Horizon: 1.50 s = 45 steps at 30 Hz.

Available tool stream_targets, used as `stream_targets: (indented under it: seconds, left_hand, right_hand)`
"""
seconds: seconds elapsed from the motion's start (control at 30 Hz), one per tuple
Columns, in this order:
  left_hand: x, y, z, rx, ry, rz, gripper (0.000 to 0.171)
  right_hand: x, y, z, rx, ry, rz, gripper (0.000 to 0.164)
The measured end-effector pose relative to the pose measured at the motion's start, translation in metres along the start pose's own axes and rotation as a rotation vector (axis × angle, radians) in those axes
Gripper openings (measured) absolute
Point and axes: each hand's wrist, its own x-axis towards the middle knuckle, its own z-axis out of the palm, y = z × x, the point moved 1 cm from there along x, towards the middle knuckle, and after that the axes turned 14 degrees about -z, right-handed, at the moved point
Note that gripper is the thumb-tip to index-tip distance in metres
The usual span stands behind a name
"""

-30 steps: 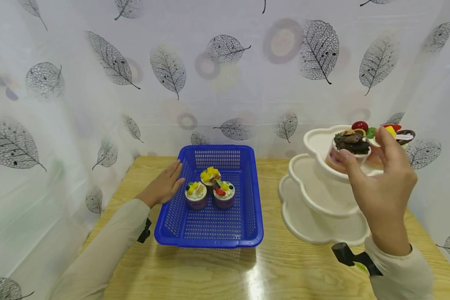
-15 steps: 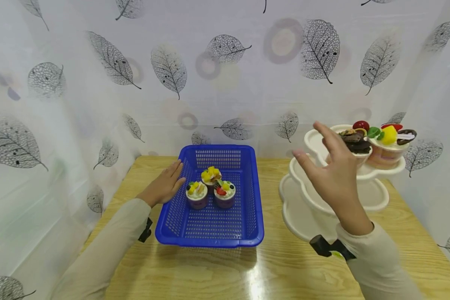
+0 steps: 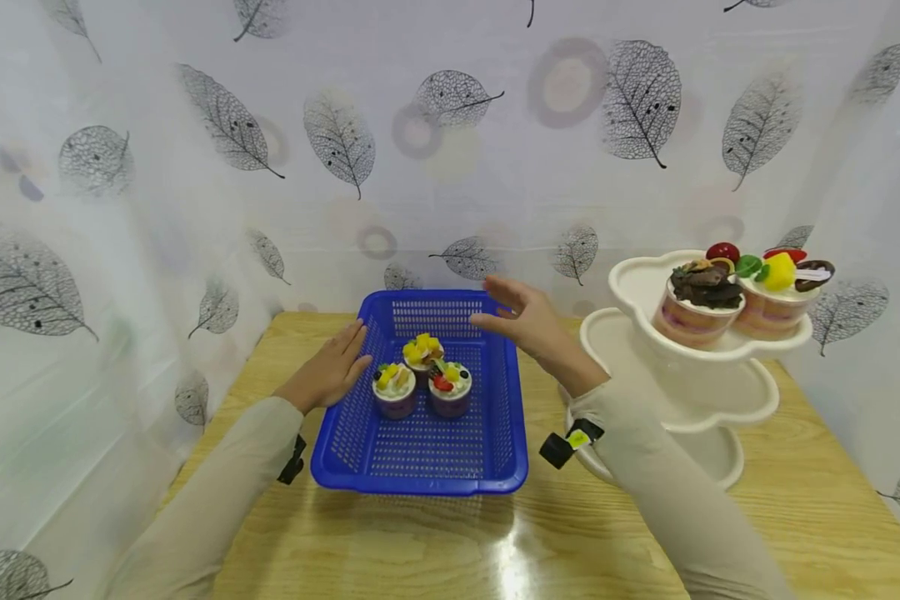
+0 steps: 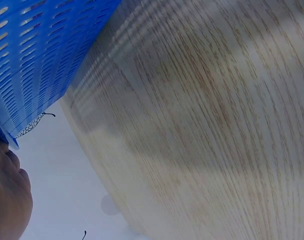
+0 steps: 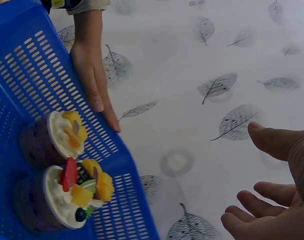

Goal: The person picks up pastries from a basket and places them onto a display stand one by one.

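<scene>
A blue plastic basket (image 3: 420, 484) contains three dessert cups: one with mango cubes (image 3: 422, 350), one with mango and cream (image 3: 394, 390), one with strawberry (image 3: 450, 388). My left hand (image 3: 327, 372) lies with straight fingers on the basket's left rim. Over the right rim hovers my right hand (image 3: 536, 329), thumb and fingers spread, holding nothing. In the right wrist view, that hand (image 5: 276, 185) is apart from the cups. On the top tier of a white tiered stand (image 3: 720, 354) sit a chocolate-topped dessert cup (image 3: 697, 308) and a fruit-topped dessert cup (image 3: 776, 304).
The wooden table (image 3: 390, 550) runs under basket and stand. Behind it hangs a white curtain (image 3: 495, 192) printed with leaves. The stand's lower tiers (image 3: 690, 392) jut out below the top one, partly behind my right forearm.
My right hand has let go of the chocolate-topped cup on the top tier and swung left to the basket's right side. My left hand has stayed on the rim.
</scene>
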Motion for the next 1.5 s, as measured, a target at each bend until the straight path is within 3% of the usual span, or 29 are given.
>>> stream_targets:
  seconds: [0.3,0.5,0.87,1.03,1.5]
  left_hand:
    - [0.000,0.000,-0.001,-0.003,0.019,0.012,0.062]
    - [-0.001,-0.002,0.000,-0.001,0.021,0.007,0.062]
    - [-0.001,-0.001,-0.001,-0.004,0.012,0.002,0.063]
    - [-0.001,0.001,-0.002,-0.009,0.021,0.006,0.062]
    - [-0.001,0.003,-0.002,-0.012,0.028,0.012,0.060]
  right_hand:
    - [0.013,0.054,0.030,-0.069,-0.280,0.178,0.078]
    - [0.013,0.077,0.044,-0.081,-0.374,0.270,0.085]
    - [0.006,0.088,0.059,-0.125,-0.394,0.368,0.090]
    - [0.005,0.094,0.065,-0.209,-0.430,0.409,0.088]
    - [0.004,0.095,0.072,-0.370,-0.414,0.391,0.080]
